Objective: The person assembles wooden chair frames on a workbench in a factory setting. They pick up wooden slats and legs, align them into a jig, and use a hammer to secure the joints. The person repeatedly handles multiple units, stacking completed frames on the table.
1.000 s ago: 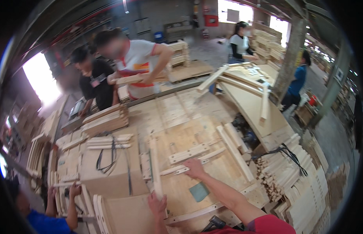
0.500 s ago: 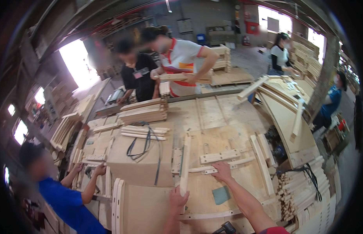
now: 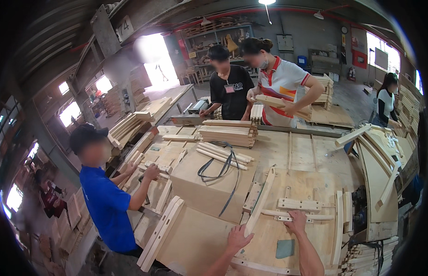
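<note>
My left hand (image 3: 240, 238) is on the near end of a long pale wooden rail (image 3: 261, 201), its fingers closed over the wood. This rail lies slantwise along the left side of a plywood work board (image 3: 315, 181). To its right, my right hand (image 3: 296, 222) has its fingers bent over a slender wooden rod (image 3: 322, 217) that lies crosswise. Just beyond the rod is a wooden block with holes (image 3: 299, 204) on the board. Another drilled block (image 3: 252, 197) sits left of the long rail. The undersides of both grips are hidden.
A green patch (image 3: 284, 249) lies near my right forearm. Wooden strips (image 3: 337, 227) edge the board's right side. Left stands a cardboard-covered surface (image 3: 195, 184) with sticks and a black strap (image 3: 216, 172). A co-worker in blue (image 3: 106, 193) works at left; two others stand across the table.
My view has swung left and tilted, so the bench appears farther right. Both hands stay at the same pieces, the left at the rail's near end, the right at the rod.
</note>
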A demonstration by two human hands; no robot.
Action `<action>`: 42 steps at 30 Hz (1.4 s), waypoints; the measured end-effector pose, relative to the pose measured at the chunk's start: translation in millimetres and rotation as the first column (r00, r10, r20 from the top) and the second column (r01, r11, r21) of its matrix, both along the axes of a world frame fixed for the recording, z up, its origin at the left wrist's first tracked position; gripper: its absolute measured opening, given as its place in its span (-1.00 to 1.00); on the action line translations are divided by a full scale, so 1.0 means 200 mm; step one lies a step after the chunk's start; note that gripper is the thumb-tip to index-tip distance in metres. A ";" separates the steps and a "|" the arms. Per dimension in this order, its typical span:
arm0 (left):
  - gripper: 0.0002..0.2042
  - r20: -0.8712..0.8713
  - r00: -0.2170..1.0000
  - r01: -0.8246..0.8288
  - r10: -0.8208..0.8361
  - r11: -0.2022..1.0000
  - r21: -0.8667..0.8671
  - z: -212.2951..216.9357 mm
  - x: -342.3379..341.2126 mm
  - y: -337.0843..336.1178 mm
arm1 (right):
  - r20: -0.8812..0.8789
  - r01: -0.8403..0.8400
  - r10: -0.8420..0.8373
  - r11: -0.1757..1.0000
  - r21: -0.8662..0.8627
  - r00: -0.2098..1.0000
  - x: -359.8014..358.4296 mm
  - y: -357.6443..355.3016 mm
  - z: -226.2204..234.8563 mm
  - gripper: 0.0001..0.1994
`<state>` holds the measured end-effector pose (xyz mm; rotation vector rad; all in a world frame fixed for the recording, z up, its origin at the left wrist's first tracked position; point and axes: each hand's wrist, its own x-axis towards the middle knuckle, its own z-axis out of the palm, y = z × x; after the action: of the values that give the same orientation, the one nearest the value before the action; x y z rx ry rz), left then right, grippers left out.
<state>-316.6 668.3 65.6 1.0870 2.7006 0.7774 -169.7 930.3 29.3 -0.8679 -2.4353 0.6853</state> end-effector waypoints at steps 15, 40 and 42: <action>-0.35 -0.028 1.000 0.000 0.001 0.999 0.040 -0.01 0.00 0.00 | 0.049 -0.009 0.010 1.000 -0.025 0.999 0.00 0.00 0.01 -0.42; -0.38 0.022 1.000 -0.003 0.002 0.998 0.060 -0.07 -0.03 -0.02 | 0.065 -0.001 0.002 1.000 -0.009 0.998 -0.02 -0.01 0.03 -0.41; -0.39 0.024 1.000 -0.006 0.005 0.998 0.056 -0.07 -0.02 -0.02 | 0.082 0.007 -0.005 1.000 -0.022 0.997 -0.03 -0.01 0.04 -0.41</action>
<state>-321.6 664.4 51.2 1.0752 2.6784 0.8664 -175.5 927.5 37.1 -0.9288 -2.5006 0.6889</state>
